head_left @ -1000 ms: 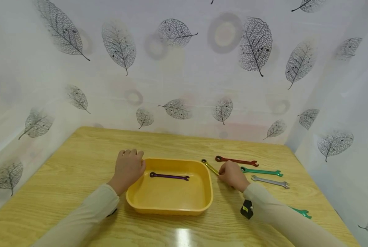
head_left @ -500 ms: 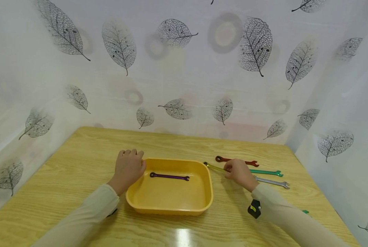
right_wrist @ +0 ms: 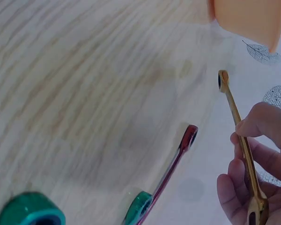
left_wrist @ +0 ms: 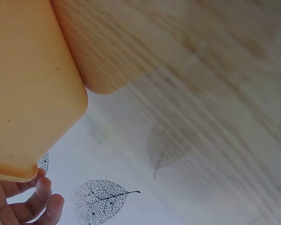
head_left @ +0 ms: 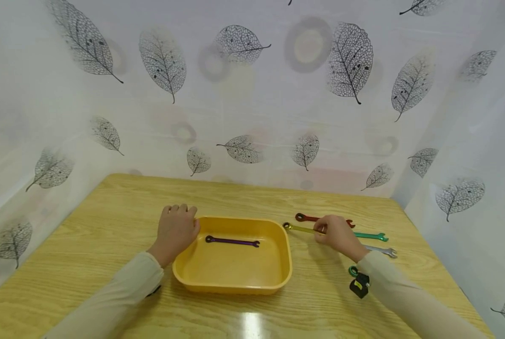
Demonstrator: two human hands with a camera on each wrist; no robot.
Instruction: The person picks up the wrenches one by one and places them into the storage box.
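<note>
My right hand (head_left: 336, 234) pinches a gold ratchet combination wrench (right_wrist: 233, 108) between thumb and fingers. Its ratchet ring (head_left: 287, 226) points left, just beyond the right wall of a yellow plastic tray (head_left: 231, 288); in the right wrist view the wrench slants across the fingers, raised off the wood. My left hand (head_left: 176, 231) grips that tray at its far left corner, and in the left wrist view several fingers (left_wrist: 43, 192) curl at the rim. Inside the tray lies a purple wrench (head_left: 232, 242).
Right of the tray, a red wrench (head_left: 309, 218), a green wrench (head_left: 370, 236) and a silver wrench (head_left: 383, 250) lie on the wooden table (head_left: 108, 207), partly behind my right hand and sleeve. Another green wrench (head_left: 353, 270) shows its ring beside the black wrist device (head_left: 359, 285). Leaf-patterned sheeting (head_left: 252, 103) surrounds the table.
My right hand has moved right and slightly away with the gold wrench, which has swung from a diagonal to nearly level. The left hand and tray have stayed put.
</note>
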